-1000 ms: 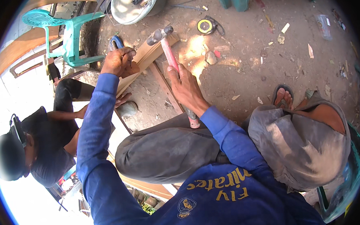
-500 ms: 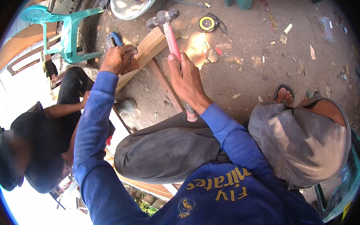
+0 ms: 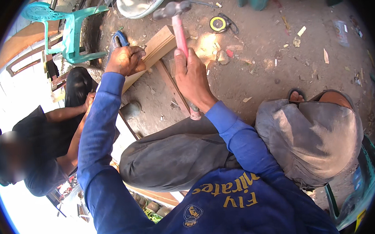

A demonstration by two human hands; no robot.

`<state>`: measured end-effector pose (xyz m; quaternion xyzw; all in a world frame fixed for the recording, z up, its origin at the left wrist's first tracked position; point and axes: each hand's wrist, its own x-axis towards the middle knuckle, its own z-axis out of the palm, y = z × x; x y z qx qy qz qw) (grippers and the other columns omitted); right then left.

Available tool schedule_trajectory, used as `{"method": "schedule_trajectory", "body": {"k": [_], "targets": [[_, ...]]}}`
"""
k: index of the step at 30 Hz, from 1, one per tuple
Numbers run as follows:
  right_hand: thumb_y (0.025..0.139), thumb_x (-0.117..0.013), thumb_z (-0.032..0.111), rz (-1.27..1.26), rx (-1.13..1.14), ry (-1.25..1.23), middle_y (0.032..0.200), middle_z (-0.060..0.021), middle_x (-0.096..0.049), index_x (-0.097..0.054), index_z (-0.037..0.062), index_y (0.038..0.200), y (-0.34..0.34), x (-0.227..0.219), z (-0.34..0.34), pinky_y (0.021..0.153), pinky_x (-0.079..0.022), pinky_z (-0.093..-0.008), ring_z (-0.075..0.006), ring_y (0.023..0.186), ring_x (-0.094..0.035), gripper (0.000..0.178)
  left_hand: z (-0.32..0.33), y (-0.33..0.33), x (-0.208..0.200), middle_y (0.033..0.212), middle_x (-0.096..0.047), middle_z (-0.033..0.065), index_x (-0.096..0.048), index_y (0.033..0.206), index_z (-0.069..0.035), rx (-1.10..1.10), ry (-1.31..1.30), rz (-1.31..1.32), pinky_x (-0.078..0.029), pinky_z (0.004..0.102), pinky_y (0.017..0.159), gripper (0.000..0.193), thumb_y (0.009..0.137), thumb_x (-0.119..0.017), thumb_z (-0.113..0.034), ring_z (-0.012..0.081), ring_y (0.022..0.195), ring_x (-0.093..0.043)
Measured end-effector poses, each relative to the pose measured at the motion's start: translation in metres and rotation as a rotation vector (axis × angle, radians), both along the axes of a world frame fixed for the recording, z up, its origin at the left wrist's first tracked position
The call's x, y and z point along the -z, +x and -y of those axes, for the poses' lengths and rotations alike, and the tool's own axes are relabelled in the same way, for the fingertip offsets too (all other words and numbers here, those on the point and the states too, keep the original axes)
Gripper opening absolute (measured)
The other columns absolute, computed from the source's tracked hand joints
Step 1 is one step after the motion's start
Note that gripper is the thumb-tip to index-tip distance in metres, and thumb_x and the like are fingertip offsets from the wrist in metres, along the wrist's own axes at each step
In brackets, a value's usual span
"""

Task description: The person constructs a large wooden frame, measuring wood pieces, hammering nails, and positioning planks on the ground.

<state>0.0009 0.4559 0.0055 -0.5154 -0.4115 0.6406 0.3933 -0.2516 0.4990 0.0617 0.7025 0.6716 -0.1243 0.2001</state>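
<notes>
My right hand [image 3: 194, 80] is wrapped round the pink handle of a hammer [image 3: 179, 35], its metal head raised at the far end and the handle's butt sticking out below my wrist. To the left, my left hand [image 3: 126, 61] is closed in a pinch beside a light wooden plank [image 3: 160, 42]. A tiny thin tip shows at its fingertips, too small to name. The plank runs slantwise behind the left hand and partly under it. From its end a narrow brown wooden strip [image 3: 172, 86] extends toward my knee.
A yellow and black tape measure [image 3: 218, 24], wood chips and a blue-handled tool [image 3: 119, 39] lie on the dirt ground. A whitish bucket [image 3: 141, 11] stands far off, with a green plastic chair [image 3: 68, 34] to its left. Another person [image 3: 44, 141] sits at my left.
Both hands stay nearly in place; the hammer's head has risen slightly. The seated person's arm has shifted, and my right leg has moved a little.
</notes>
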Motion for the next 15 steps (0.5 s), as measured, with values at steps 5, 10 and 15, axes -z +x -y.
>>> {"method": "schedule_trajectory", "body": {"k": [5, 10, 15], "targets": [[0.105, -0.044, 0.037, 0.165, -0.276, 0.006, 0.098, -0.0357, -0.064, -0.053, -0.0099, 0.110, 0.011, 0.017, -0.001, 0.084, -0.050, -0.0572, -0.0523, 0.092, -0.063, 0.048, 0.002, 0.012, -0.004, 0.094, -0.073, 0.0170, -0.074, 0.110, -0.009, -0.008, -0.070, -0.061, -0.056, 0.0402, 0.080, 0.025, 0.095, -0.062, -0.025, 0.0344, 0.088, -0.072], [0.105, -0.046, 0.035, 0.076, -0.171, -0.114, 0.086, -0.0323, -0.064, -0.054, -0.0070, 0.105, 0.032, 0.011, -0.018, 0.074, -0.050, -0.0522, -0.0522, 0.083, -0.063, 0.043, 0.005, 0.008, -0.004, 0.094, -0.073, 0.0165, -0.073, 0.110, -0.011, -0.014, -0.133, -0.042, -0.055, 0.0426, 0.079, 0.028, 0.095, -0.064, -0.034, 0.0385, 0.089, -0.070], [0.104, -0.045, 0.049, 0.045, -0.180, -0.201, 0.081, -0.0167, -0.062, -0.057, -0.0039, 0.121, 0.029, 0.030, -0.003, 0.047, -0.050, -0.0370, -0.0211, 0.067, -0.065, 0.057, 0.001, 0.011, -0.016, 0.089, -0.072, 0.0180, -0.073, 0.107, -0.011, 0.373, -0.154, -0.104, -0.055, 0.0452, 0.077, 0.025, 0.094, -0.064, -0.031, 0.0356, 0.087, -0.071]]}}
